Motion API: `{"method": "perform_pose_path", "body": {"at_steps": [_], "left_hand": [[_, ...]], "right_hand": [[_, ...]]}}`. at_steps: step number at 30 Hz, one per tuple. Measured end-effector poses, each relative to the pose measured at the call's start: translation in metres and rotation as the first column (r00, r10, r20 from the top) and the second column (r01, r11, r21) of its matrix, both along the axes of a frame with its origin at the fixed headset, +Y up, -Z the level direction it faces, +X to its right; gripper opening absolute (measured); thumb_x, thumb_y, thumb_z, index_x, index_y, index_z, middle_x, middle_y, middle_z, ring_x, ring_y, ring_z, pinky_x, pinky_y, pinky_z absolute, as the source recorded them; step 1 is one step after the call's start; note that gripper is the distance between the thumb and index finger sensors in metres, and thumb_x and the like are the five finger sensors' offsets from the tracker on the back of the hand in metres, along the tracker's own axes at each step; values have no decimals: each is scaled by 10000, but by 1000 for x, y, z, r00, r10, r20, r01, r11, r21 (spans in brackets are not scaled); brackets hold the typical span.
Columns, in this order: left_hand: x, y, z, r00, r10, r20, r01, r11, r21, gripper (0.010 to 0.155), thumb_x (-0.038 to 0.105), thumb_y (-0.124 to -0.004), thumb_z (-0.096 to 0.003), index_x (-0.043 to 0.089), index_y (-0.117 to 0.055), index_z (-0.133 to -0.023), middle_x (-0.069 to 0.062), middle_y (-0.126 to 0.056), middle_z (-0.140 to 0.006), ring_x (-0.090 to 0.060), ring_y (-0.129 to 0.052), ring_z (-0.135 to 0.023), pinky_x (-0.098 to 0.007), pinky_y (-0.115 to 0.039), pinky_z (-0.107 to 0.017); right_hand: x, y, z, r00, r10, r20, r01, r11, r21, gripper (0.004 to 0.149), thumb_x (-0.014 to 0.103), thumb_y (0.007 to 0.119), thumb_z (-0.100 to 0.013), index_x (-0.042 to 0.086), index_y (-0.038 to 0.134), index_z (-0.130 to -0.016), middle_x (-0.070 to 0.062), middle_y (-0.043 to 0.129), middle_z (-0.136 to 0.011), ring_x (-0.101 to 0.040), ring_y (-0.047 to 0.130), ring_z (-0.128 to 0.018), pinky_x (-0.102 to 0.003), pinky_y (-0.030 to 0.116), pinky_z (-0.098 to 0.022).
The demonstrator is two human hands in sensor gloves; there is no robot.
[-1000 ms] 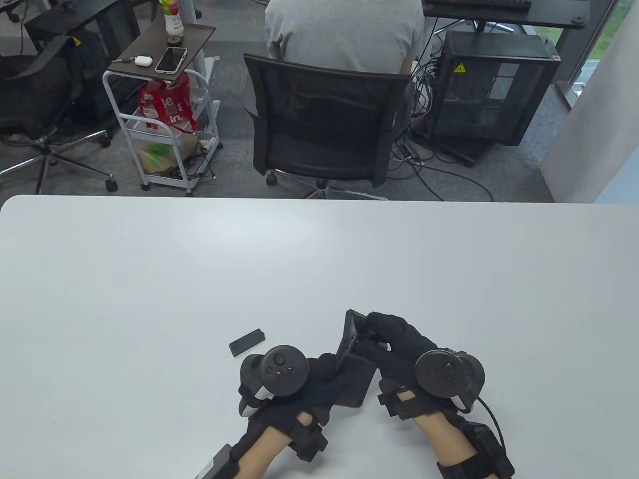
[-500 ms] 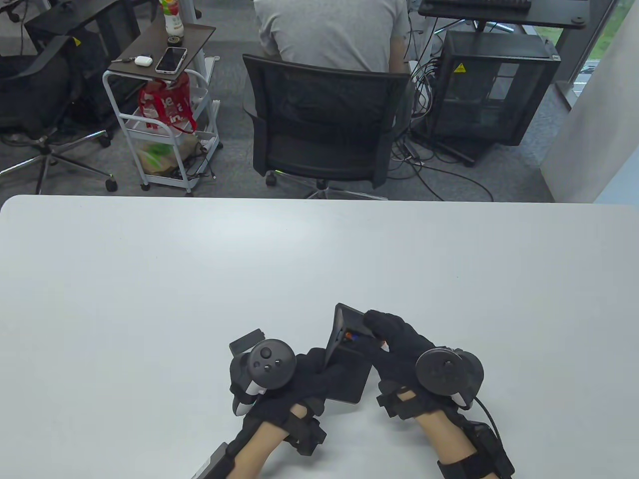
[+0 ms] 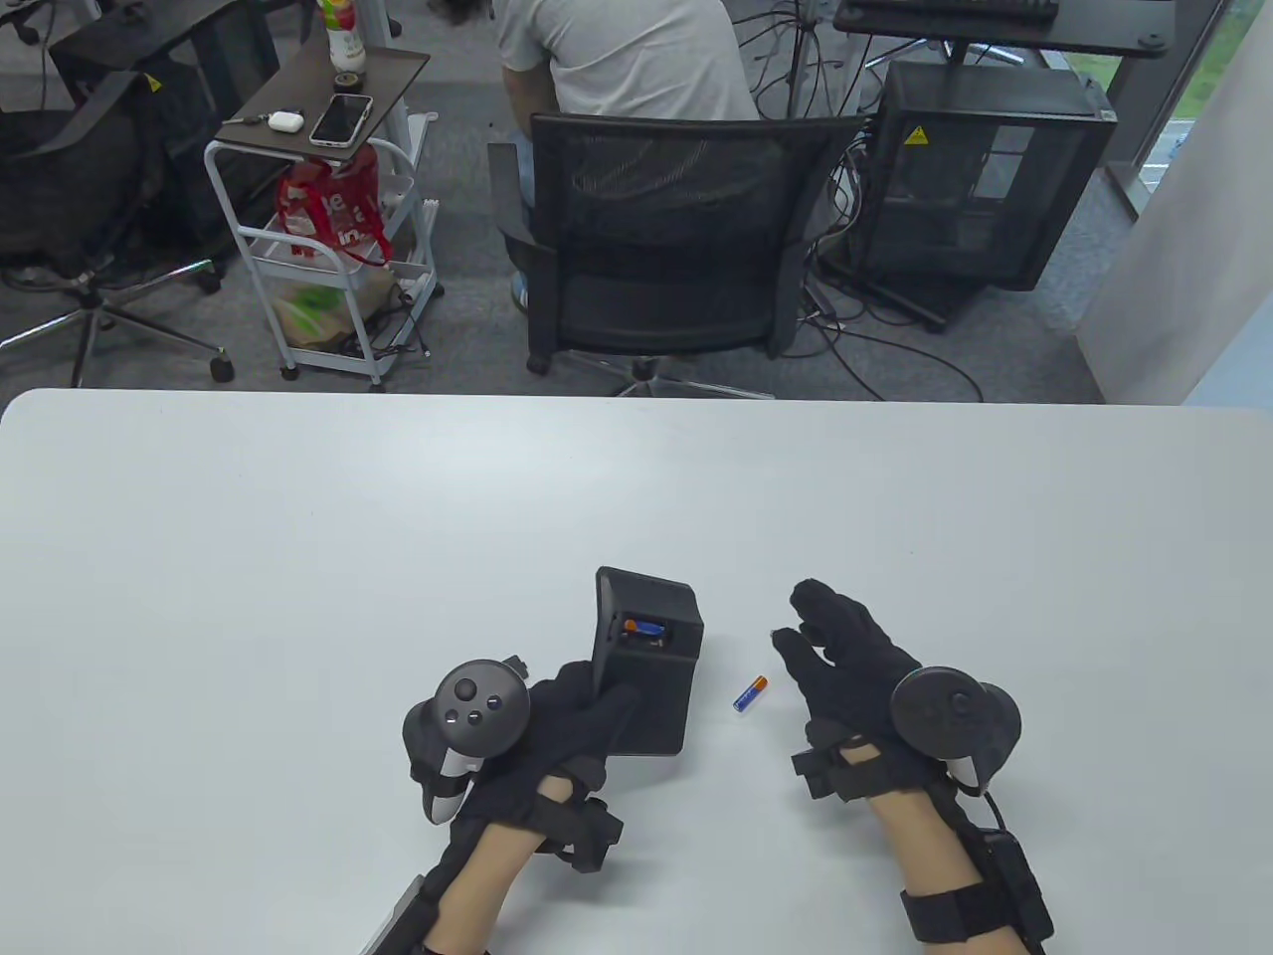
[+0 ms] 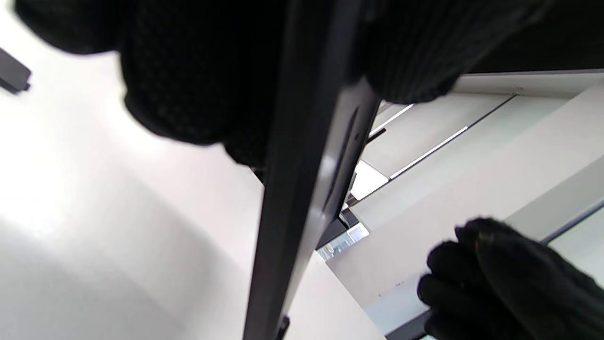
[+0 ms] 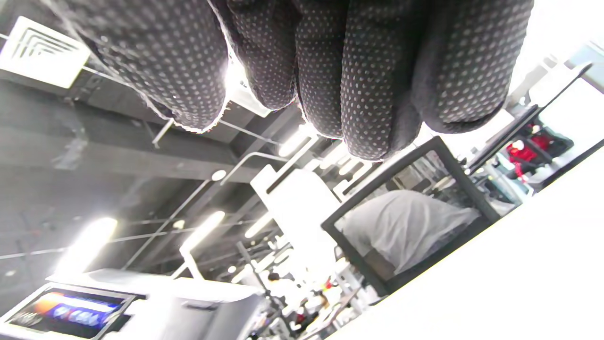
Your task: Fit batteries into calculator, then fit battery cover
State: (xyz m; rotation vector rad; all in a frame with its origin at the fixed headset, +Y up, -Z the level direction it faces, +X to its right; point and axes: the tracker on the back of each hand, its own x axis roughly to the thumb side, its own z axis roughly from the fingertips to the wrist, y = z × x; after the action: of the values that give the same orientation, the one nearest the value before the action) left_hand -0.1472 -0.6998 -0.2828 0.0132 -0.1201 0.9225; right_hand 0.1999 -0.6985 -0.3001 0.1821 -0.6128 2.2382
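Calculator (image 3: 651,667) tilted on edge on the desk (image 3: 298,557), gripped by the left hand (image 3: 567,726); one battery seated. Right hand (image 3: 845,657) hangs loosely open, empty. Loose AAA battery (image 3: 751,693) lies between — light, rigid, likely to roll; pinch mid-barrel.

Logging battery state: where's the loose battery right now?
Table view: the loose battery lies on the table, between the calculator in the left hand and the empty right hand, touching neither.

Left hand (image 4: 188,71) gripping calculator (image 4: 302,189) edge, right hand (image 4: 509,283) nearby
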Motion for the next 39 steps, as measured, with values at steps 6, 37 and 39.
{"method": "perform_pose_path", "body": {"at_steps": [6, 37, 39], "left_hand": [[-12, -1, -4, 998, 22, -50, -22, 1000, -6, 596, 510, -875, -419, 25, -839, -765, -102, -1017, -579, -258, -1030, -399, -497, -839, -400], [-18, -3, -6, 998, 17, -65, -19, 999, -42, 595, 508, -877, -420, 26, -838, -767, -101, -1017, -579, -258, -1027, -402, -497, -836, -402], [-18, -4, -6, 998, 14, -64, -17, 999, -44, 596, 508, -877, -419, 26, -839, -767, -103, -1016, -579, -259, -1027, -402, -498, -836, -402]], "right_hand": [[7, -12, -12, 992, 124, -6, -124, 989, -84, 552, 373, 917, -434, 120, 781, -906, -209, 823, -873, -456, 934, -655, -554, 819, -443], [-76, -70, -29, 622, 697, -358, -783, 544, -303, 458, 252, 917, -451, 97, 812, -869, -198, 743, -939, -490, 808, -773, -611, 726, -536], [-76, -71, -30, 620, 695, -363, -784, 541, -303, 466, 259, 912, -453, 68, 802, -864, -209, 767, -897, -473, 837, -724, -603, 738, -523]]}}
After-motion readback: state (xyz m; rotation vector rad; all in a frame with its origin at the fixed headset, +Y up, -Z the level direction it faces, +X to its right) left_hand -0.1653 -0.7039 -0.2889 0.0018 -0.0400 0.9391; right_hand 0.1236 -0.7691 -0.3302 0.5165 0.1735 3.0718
